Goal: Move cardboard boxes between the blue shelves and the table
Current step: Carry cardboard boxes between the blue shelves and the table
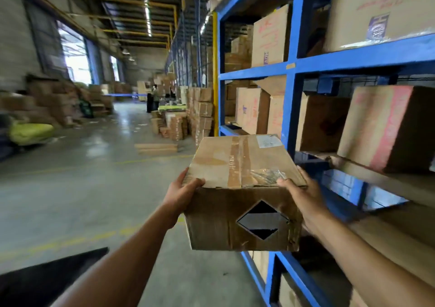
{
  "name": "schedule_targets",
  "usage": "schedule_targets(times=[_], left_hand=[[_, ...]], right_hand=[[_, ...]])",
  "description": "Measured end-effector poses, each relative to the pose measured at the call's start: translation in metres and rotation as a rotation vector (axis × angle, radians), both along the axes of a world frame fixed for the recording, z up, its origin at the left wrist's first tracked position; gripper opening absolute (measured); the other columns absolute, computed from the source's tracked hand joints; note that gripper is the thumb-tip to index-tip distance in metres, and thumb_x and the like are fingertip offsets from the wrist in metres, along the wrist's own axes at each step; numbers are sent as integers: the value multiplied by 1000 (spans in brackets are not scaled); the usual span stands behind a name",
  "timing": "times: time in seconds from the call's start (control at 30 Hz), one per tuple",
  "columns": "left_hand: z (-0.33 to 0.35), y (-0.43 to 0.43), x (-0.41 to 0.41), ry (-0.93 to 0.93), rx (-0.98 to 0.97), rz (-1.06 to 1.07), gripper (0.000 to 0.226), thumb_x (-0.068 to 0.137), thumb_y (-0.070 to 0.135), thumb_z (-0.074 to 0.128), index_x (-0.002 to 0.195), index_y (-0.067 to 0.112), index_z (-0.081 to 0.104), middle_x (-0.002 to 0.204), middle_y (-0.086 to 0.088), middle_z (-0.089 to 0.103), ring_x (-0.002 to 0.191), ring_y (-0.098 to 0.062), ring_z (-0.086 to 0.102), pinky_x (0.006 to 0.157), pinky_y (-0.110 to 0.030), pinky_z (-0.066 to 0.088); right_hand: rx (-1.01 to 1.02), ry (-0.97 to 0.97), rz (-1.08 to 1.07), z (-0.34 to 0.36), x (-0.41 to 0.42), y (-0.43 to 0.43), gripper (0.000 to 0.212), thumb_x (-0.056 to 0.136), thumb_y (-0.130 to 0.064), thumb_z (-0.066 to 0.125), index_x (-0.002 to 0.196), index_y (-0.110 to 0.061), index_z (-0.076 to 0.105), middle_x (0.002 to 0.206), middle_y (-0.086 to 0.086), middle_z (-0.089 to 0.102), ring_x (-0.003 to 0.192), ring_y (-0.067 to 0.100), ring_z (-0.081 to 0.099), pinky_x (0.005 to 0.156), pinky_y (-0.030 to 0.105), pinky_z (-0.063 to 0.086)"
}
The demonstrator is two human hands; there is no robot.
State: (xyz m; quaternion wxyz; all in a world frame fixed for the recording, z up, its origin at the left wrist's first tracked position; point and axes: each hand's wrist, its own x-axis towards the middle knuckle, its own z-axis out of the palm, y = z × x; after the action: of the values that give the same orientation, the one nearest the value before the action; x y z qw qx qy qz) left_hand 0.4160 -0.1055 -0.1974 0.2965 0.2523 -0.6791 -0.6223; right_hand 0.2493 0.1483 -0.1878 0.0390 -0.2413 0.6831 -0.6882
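I hold a worn cardboard box point(237, 165) in the air, just left of the blue shelves point(294, 109). It is taped along the top, has a white label at its far corner and a black-and-grey diamond mark on the near face. My left hand point(182, 192) grips its near left corner, thumb on top. My right hand point(303, 193) grips the near right corner. The box's right side overlaps the shelf's front edge at a bare wooden shelf board point(400, 243).
Several cardboard boxes stand on the shelf levels, one large box point(386, 128) just beyond my right hand. A black table corner point(54, 281) shows at the bottom left. The aisle floor point(94, 189) runs ahead, with box stacks point(200, 116) along the shelves and a person far off.
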Motion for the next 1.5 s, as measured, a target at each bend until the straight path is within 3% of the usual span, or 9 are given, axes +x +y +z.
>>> schedule_targets(times=[0.1,0.17,0.43,0.63,0.77,0.93,1.2,1.33,1.5], left_hand=[[-34,-39,72,-69,30,161,75,87,37,74,153,36,38,135,-3,57,109,-19,62,96,-40,54],[-63,-63,123,-117,53,261,79,86,40,75,154,37,36,135,0,52,113,-20,58,94,-35,53],[-173,-120,329,-280,176,653,76,87,33,75,154,36,37,127,6,53,95,3,55,72,-16,44],[-220,-136,419,-407,222,708,88,86,32,76,159,33,26,141,5,49,116,-11,54,92,-22,44],[-247,-130,430,-480,161,652,107,74,42,72,162,27,12,145,9,41,126,-5,44,101,-14,35],[-256,-140,415,-506,164,634,109,78,51,71,162,30,5,152,-7,42,136,-22,48,116,-40,38],[-263,-123,327,-478,284,701,94,96,52,56,155,44,-16,154,-10,18,133,-32,45,109,-37,37],[-267,-103,310,-345,215,639,76,97,38,61,156,39,12,141,-4,36,127,-18,47,109,-28,37],[-262,-123,330,-348,163,664,65,87,49,70,143,37,39,130,-9,56,117,-24,61,98,-50,54]], right_hand=[[58,-67,134,-37,35,-64,71,64,-45,80,132,-40,59,132,-4,57,114,14,60,96,29,47],[78,-86,251,-64,64,-107,53,67,-41,80,117,-42,65,134,2,55,115,16,60,101,36,47],[232,-139,604,-168,212,-259,38,64,-40,77,91,-65,66,87,-37,68,75,-13,66,55,5,46],[401,-257,742,-235,283,-323,53,63,-45,81,108,-64,60,117,-18,66,98,-7,64,76,14,52],[561,-233,704,-263,295,-343,79,77,-33,83,146,-31,45,138,-3,58,122,19,57,107,43,46],[612,-188,423,-260,295,-367,89,75,-38,84,148,-18,36,146,14,44,127,34,50,106,42,41],[534,-208,231,-262,331,-352,89,82,-46,74,153,-19,28,149,20,32,131,38,45,104,43,41],[572,-199,373,-267,338,-342,109,79,-47,78,159,-16,11,160,20,22,147,33,27,117,46,29],[597,-169,468,-271,321,-330,119,75,-47,81,160,-20,2,165,13,17,150,28,24,120,41,26]])
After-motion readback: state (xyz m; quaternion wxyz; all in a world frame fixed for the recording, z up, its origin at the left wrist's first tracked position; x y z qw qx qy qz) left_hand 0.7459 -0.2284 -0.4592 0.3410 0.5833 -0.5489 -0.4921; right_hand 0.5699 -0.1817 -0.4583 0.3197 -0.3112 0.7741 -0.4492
